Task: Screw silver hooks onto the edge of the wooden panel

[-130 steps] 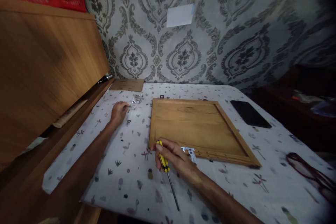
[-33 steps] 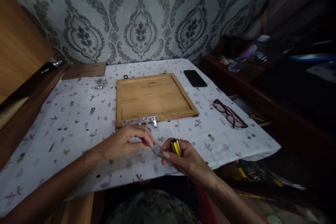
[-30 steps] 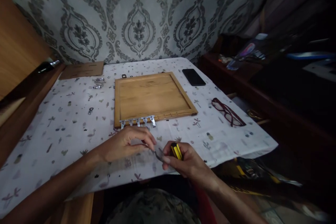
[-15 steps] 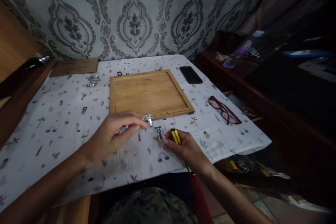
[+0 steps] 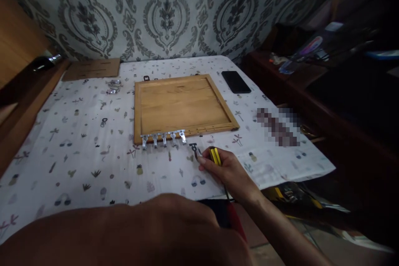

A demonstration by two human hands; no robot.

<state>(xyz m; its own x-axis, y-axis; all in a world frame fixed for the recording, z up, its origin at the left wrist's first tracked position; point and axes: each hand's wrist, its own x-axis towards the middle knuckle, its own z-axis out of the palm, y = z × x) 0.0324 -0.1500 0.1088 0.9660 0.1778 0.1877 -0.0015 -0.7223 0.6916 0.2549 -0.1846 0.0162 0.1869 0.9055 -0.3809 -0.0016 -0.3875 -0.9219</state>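
My right hand (image 5: pixel 229 172) is closed above the table's near side. It holds a yellow and black screwdriver (image 5: pixel 215 156), its thin shaft pointing down behind the palm. Between thumb and finger of that hand is a small T-shaped metal piece (image 5: pixel 194 149). My left hand (image 5: pixel 193 232) is large and blurred at the bottom, close to the camera, with its fingers hidden. Beyond the hands lies a framed wooden board (image 5: pixel 181 106). Several similar shiny metal pieces (image 5: pixel 164 139) stand in a row along its near left edge, and small dark holes continue to the right.
On the patterned tablecloth (image 5: pixel 118 170) lie a phone (image 5: pixel 236 82), a small pile of metal parts (image 5: pixel 114 86) and a piece of cardboard (image 5: pixel 92 69). A pixelated patch covers something at the right. A plastic bottle (image 5: pixel 307 52) stands on dark furniture beyond the table's right edge.
My left hand has drawn back from the board's near edge toward the camera, uncovering the row of metal pieces. My right hand keeps its hold; the view has shifted slightly.
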